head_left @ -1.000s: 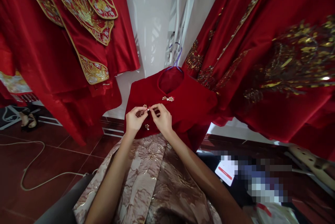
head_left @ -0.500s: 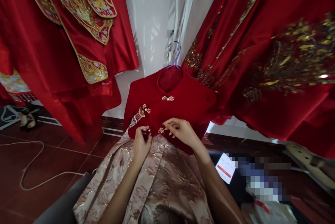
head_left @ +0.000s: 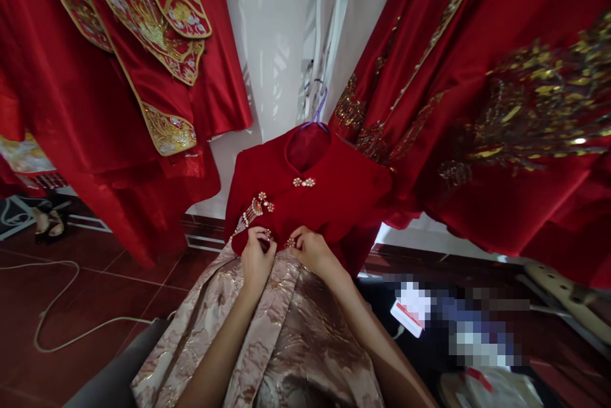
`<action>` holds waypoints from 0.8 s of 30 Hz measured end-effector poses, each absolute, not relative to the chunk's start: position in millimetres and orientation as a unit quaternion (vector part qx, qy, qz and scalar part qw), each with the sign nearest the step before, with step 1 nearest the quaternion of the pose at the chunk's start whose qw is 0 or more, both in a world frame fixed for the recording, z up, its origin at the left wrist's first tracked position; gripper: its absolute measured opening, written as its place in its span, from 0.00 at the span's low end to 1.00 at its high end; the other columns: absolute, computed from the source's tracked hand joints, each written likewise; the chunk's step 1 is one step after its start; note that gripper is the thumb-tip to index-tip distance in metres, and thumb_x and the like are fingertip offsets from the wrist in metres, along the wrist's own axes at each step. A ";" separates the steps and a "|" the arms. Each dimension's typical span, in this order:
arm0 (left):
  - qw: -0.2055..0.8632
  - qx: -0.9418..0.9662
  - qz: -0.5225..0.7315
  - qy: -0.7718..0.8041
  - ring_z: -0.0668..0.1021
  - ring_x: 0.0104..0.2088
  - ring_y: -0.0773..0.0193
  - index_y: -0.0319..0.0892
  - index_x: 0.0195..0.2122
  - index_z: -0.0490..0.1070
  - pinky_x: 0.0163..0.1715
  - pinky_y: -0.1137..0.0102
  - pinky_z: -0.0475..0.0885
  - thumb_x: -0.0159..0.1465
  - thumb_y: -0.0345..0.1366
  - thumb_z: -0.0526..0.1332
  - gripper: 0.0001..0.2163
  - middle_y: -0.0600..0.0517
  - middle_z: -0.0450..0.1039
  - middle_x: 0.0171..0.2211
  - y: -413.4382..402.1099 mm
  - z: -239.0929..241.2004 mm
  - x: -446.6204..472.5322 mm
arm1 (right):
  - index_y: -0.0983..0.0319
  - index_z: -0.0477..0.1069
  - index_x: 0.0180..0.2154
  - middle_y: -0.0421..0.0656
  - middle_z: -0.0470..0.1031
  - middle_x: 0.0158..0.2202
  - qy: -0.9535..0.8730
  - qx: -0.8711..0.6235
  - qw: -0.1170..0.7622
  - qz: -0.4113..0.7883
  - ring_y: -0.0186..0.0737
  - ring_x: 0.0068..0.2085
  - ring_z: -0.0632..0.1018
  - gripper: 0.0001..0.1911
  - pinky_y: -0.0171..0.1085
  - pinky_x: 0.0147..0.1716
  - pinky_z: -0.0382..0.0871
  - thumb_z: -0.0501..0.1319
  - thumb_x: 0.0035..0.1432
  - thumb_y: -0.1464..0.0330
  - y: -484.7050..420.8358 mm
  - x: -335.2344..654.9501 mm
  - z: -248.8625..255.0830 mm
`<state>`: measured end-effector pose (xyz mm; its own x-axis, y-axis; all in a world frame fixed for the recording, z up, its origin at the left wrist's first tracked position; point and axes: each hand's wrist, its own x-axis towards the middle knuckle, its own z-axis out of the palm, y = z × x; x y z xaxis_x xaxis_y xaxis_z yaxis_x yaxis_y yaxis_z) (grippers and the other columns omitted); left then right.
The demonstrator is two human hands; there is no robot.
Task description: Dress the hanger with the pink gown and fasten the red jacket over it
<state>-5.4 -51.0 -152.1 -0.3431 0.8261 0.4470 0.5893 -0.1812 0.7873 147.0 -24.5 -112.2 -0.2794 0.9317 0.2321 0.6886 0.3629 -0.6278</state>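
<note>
A red high-collared jacket hangs on a purple hanger in front of me. Below it spreads a pinkish brocade skirt with a gold sheen. My left hand pinches one jewelled clasp half at the jacket's lower front edge. Opposite it, my right hand has its fingertips closed on the other jewelled clasp half. A small gap lies between the two halves. Higher up, a fastened clasp sits below the collar, and a beaded tassel brooch hangs at the left.
Red embroidered garments hang at the left, and a red sequinned gown at the right. A lit phone lies on a dark surface at the lower right. A pale cable and dark shoes are on the tiled floor.
My right hand has moved down and left and now grips the right clasp half, which it was just beside before. My left hand stays on its half.
</note>
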 end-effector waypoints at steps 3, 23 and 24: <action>0.128 0.536 0.581 0.598 0.75 0.27 0.65 0.43 0.40 0.64 0.30 0.72 0.67 0.57 0.34 0.59 0.09 0.54 0.72 0.30 -51.9 -155.3 -7.6 | 0.62 0.68 0.29 0.38 0.69 0.26 -0.777 -0.516 0.314 0.176 0.32 0.26 0.71 0.09 0.31 0.27 0.64 0.65 0.43 0.75 -23.1 148.4 -110.3; 0.370 0.398 0.668 0.509 0.78 0.30 0.64 0.38 0.35 0.73 0.16 0.77 0.68 0.56 0.41 0.60 0.12 0.46 0.77 0.37 -48.7 -159.6 -17.9 | 0.61 0.75 0.34 0.42 0.79 0.33 -0.705 -0.417 0.483 0.310 0.36 0.31 0.79 0.07 0.34 0.32 0.76 0.61 0.55 0.66 -28.9 111.8 -123.7; 0.368 0.398 0.667 0.510 0.78 0.31 0.63 0.38 0.35 0.74 0.16 0.77 0.68 0.56 0.41 0.60 0.12 0.45 0.77 0.37 -48.7 -160.2 -18.2 | 0.61 0.75 0.35 0.42 0.78 0.34 -0.704 -0.413 0.490 0.304 0.36 0.32 0.79 0.07 0.34 0.32 0.76 0.61 0.55 0.66 -30.2 110.8 -123.4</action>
